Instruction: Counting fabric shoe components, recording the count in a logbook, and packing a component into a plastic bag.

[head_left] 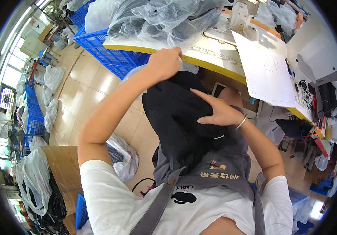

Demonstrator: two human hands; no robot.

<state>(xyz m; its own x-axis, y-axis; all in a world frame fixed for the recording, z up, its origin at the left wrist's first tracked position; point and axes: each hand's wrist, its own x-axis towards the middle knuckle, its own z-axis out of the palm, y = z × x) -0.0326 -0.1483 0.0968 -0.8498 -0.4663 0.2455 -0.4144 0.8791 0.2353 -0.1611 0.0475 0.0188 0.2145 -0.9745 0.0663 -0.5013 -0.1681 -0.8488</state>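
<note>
Pale floor tiles [92,84] shine through the left half of the frame, in a crowded, brightly lit workroom. At upper centre the left hand [165,64] is bent with its fingers curled in, right by the edge of the desk [215,58]; its fingertips are turned out of sight, so I cannot tell what, if anything, they hold. Near the middle, the right hand [224,112] is wide, thumb well apart from the fingers, lying on a black cloth [176,117], with a bangle [241,122] around its wrist. That cloth fills the centre of the frame, draped over the person's lap on a grey apron [241,154], its upper end just below the left hand. Beyond the hands, clear plastic bags [156,19] are heaped on the desk at top centre, beside a blue crate [113,56]. Toward the upper right stand a pale metal machine [243,15] and, nearer, a white sheet [268,70] jutting past the desk's yellow edge. Loose cables [305,92] lie farther right. Lower left, a white plastic bag [127,160] sits on the floor near a cardboard box [64,168].
</note>
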